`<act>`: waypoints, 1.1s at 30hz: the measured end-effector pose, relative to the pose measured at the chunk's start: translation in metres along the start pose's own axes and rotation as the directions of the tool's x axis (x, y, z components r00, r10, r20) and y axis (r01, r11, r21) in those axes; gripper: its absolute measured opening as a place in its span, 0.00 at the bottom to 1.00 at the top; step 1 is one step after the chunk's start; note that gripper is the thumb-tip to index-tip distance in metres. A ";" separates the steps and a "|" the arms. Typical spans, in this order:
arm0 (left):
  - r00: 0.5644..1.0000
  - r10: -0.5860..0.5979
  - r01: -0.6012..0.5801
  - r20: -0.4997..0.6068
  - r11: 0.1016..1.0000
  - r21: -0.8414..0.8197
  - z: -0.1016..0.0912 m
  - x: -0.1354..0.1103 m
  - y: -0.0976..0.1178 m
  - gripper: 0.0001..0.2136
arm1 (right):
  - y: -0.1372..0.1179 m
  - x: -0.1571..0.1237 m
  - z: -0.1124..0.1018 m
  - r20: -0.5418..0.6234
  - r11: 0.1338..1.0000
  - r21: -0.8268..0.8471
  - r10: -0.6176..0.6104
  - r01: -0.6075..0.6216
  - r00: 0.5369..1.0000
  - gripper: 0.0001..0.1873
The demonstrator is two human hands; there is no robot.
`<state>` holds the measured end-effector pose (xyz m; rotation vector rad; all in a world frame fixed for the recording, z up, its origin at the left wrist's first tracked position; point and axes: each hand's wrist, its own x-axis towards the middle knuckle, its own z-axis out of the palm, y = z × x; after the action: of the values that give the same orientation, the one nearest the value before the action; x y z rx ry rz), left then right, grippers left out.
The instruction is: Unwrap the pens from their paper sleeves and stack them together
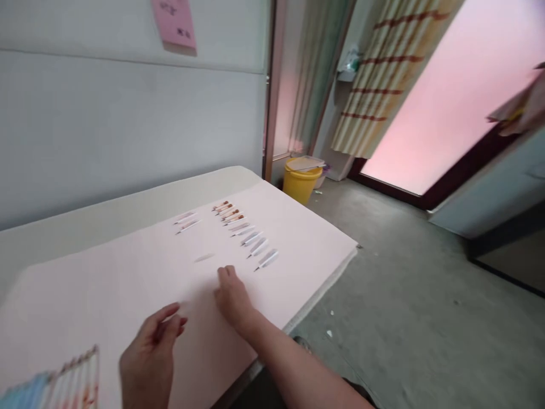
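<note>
My left hand is raised over the pink sheet, fingers curled, with a gap between thumb and forefinger and nothing clear in it. Further right, my right hand is low over the sheet, its fingers bent together; what they hold, if anything, is hidden. Just beyond it lies a slim pale piece. A slanting row of slim pens with dark tips runs behind it: grey-white ones nearer, brown-ended ones farther off. Two pale pens lie left of that row.
A blurred row of blue and white pens lies at the lower left. The pink sheet covers most of the white table. A grey panel stands behind it. Beyond the right edge are a yellow bin and concrete floor.
</note>
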<state>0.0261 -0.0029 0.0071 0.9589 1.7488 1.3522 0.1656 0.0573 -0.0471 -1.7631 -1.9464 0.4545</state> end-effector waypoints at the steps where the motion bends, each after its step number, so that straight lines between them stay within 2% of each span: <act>1: 0.994 -0.095 0.102 0.052 0.983 -0.154 0.000 0.003 -0.003 0.11 | 0.001 0.002 0.001 0.007 0.999 -0.020 0.031 -0.030 1.000 0.13; 3: 0.954 -0.258 0.297 0.154 0.885 -0.357 -0.001 0.009 -0.008 0.10 | 0.001 0.007 0.003 0.005 0.996 -0.067 0.065 -0.064 0.998 0.13; 4: 0.937 -0.307 0.350 0.168 0.833 -0.428 -0.003 0.011 -0.010 0.09 | 0.001 0.011 0.004 0.009 0.994 -0.085 0.070 -0.069 0.998 0.12; 8: 0.896 -0.404 0.432 0.184 0.697 -0.572 -0.007 0.013 -0.013 0.08 | -0.004 0.035 0.000 0.041 0.985 -0.171 0.026 -0.019 0.999 0.13; 12: 0.839 -0.478 0.524 0.259 0.584 -0.620 -0.008 0.011 -0.015 0.08 | -0.015 0.070 -0.007 0.084 0.959 -0.265 -0.084 0.104 0.993 0.14; 15: 0.819 -0.508 0.546 0.266 0.547 -0.635 -0.010 0.011 -0.017 0.08 | -0.020 0.089 -0.008 0.149 0.933 -0.313 -0.139 0.180 0.979 0.13; 19: 0.804 -0.530 0.557 0.269 0.512 -0.654 -0.013 0.014 -0.016 0.09 | -0.019 0.099 -0.005 0.239 0.909 -0.351 -0.147 0.227 0.960 0.14; 22: 0.789 -0.548 0.571 0.278 0.484 -0.663 -0.012 0.015 -0.015 0.08 | -0.022 0.095 -0.006 0.273 0.902 -0.361 -0.140 0.236 0.952 0.14; 25: 0.766 -0.578 0.590 0.281 0.459 -0.664 -0.007 0.013 -0.014 0.09 | -0.037 0.074 -0.010 0.305 0.902 -0.337 -0.167 0.270 0.938 0.12; 28: 0.759 -0.572 0.602 0.311 0.432 -0.672 -0.003 0.010 -0.014 0.06 | -0.058 0.039 -0.016 0.370 0.895 -0.255 -0.259 0.366 0.892 0.08; 31: 0.810 -0.476 0.555 0.343 0.431 -0.712 -0.003 0.008 -0.015 0.03 | -0.074 0.014 -0.022 0.482 0.835 -0.124 -0.422 0.537 0.768 0.10; 33: 0.836 -0.463 0.501 0.295 0.424 -0.754 -0.005 0.008 -0.016 0.04 | -0.078 0.018 -0.027 0.533 0.808 -0.080 -0.460 0.584 0.710 0.12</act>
<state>0.0160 -0.0007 -0.0079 -0.0724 0.9883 1.4624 0.1144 0.0640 0.0193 -1.1707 -2.8606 0.5018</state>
